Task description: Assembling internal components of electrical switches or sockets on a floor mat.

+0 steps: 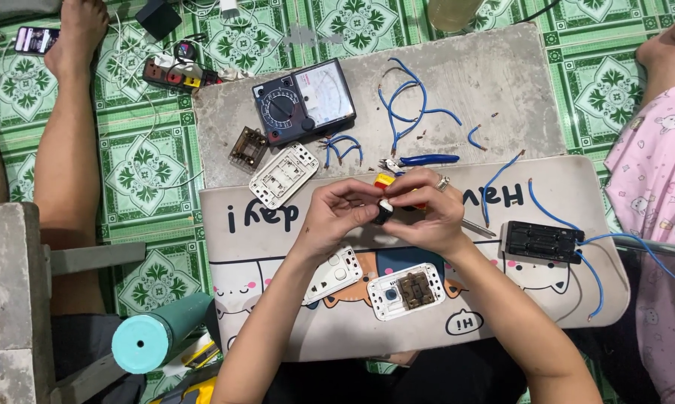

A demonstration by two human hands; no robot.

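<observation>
My left hand [336, 212] and right hand [425, 212] meet above the cartoon-printed desk mat [562, 299] on the grey tabletop [495, 90]. Between the fingertips of both I pinch a small black-and-white switch module [383, 212]; each grip is closed on it, fingers curled. My right hand also holds a yellow-and-red-handled screwdriver [385, 180], whose metal shaft [478, 229] juts out to the right. Just below my hands lie a white socket plate [332, 274] and a white switch frame with a brown insert [406, 291]. Right of my right forearm sits a black rectangular terminal block [541, 241] with blue wires [592, 258] attached. Beyond my hands lie blue-handled pliers [420, 161], a white three-gang switch plate [283, 175] and a black analogue multimeter [303, 101].
</observation>
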